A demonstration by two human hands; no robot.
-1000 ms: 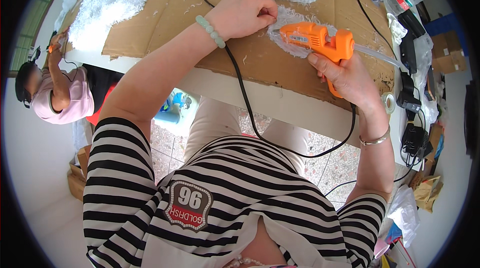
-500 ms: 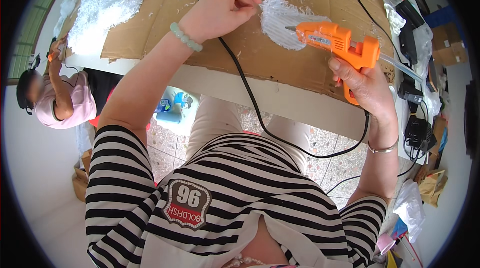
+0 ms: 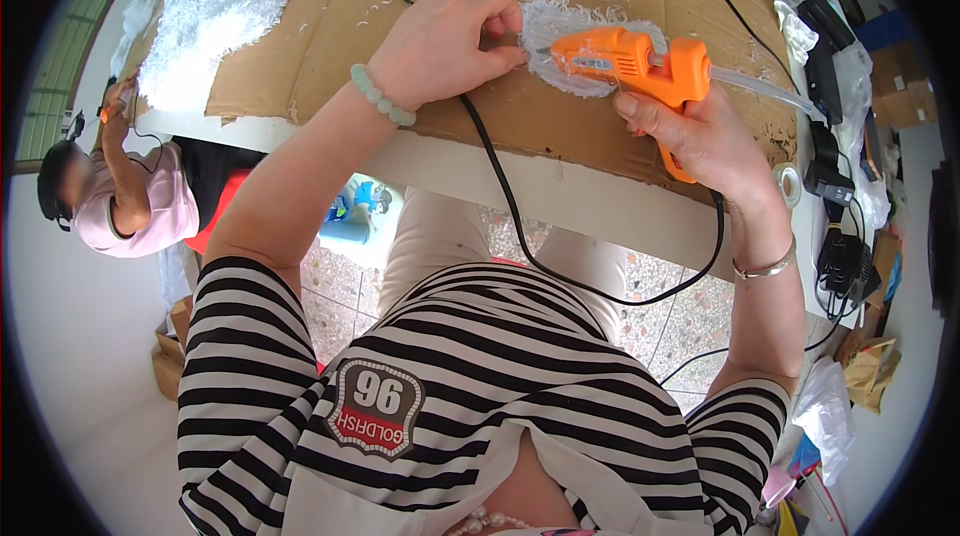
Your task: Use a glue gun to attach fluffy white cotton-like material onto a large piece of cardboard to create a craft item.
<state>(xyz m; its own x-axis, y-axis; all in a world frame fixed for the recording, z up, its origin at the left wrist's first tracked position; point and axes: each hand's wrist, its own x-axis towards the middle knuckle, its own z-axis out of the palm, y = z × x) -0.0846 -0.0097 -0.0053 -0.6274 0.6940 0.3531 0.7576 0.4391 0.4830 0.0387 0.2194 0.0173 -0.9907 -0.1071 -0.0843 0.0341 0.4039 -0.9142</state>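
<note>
Striped shirt (image 3: 480, 321): one badge (image 3: 375, 408), shield-shaped, on the chest. Upper dark field bears a large white two-digit number; lower red band bears one pale word, inverted in view. Orange glue gun (image 3: 688, 72): pale side label (image 3: 590, 64), print too small to read.

Patch (image 3: 541, 24) pt. hidden b/h glue gun (image 3: 632, 54).

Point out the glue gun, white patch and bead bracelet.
Glue gun (image 3: 628, 56): head view, on the orange body, ahead of the grip.
White patch (image 3: 556, 20): head view, on the fuzzy upper part left bare by the gun.
Bead bracelet (image 3: 376, 99): head view, on the middle of the visible beads.
</note>
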